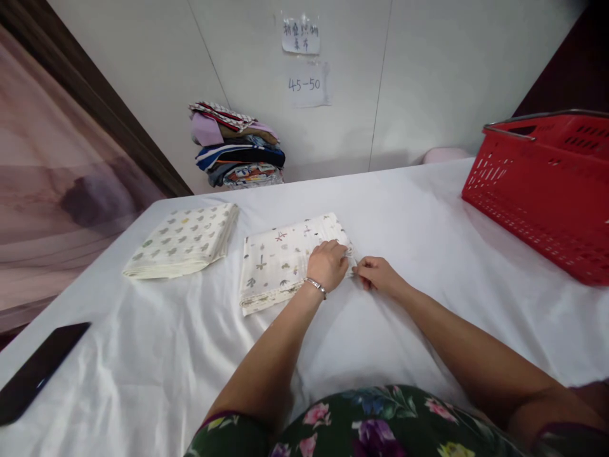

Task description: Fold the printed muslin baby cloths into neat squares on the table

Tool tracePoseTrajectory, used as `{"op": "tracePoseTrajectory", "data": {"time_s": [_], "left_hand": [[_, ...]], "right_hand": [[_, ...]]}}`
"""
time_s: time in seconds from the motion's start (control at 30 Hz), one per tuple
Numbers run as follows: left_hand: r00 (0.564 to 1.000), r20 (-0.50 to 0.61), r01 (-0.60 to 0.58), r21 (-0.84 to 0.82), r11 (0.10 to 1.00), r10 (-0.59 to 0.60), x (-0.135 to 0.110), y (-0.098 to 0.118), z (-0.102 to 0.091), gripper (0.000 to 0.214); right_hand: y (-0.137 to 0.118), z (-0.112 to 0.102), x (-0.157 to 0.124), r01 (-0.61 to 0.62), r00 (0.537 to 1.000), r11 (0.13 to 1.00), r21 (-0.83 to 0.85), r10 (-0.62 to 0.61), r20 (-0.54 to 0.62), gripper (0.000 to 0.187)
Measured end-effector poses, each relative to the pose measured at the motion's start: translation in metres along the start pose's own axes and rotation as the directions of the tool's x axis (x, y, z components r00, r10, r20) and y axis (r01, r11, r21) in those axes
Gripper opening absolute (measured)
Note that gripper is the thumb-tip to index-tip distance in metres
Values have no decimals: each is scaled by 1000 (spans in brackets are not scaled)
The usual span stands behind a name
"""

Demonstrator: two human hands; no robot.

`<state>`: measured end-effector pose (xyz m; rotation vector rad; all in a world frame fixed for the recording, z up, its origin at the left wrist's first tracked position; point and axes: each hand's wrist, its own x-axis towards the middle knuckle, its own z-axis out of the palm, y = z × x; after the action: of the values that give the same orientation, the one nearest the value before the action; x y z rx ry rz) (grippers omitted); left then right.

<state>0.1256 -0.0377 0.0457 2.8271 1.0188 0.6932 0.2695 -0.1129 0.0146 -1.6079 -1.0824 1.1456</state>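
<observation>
A folded cream cloth with small printed figures (280, 257) lies in the middle of the white-covered table (404, 209). My left hand (327, 264), with a thin bracelet at the wrist, rests on the cloth's right edge with fingers curled over it. My right hand (375, 275) sits just right of that edge, its fingers pinched on the cloth's near right corner. A second folded cloth with a leaf print (183, 241) lies to the left, untouched.
A red plastic basket (547, 190) stands at the table's right side. A pile of folded coloured fabrics (238, 149) sits against the back wall under two paper notes. A dark phone (38, 371) lies at the near left edge.
</observation>
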Motion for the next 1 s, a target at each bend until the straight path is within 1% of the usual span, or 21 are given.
{"op": "tracePoseTrajectory", "data": {"time_s": [0.13,0.33,0.53,0.77,0.9,1.0], "left_hand": [[999,39,-28,4,1000,27,0,1,-1,17],[995,93,-26,-15,1000,27,0,2,-1,18],[986,166,-20,-19,1000,23,-1,6,0,16],[990,142,-21,4,1000,20,-1,7,-4,15],[985,168,-31,22,999,27,-2,10,-4,13],[982,186,-24,34,999,18,-3,14,-3,12]], "right_hand": [[-3,-3,1,-93,995,982,165,85,56,25],[-2,-4,2,-135,987,925,355,95,126,26],[-4,-4,-1,-131,985,891,434,68,157,22],[-8,-3,-3,-158,982,847,507,82,168,23],[-7,-4,-4,-196,974,819,539,101,201,19],[-6,-5,-4,-196,974,817,542,97,207,16]]}}
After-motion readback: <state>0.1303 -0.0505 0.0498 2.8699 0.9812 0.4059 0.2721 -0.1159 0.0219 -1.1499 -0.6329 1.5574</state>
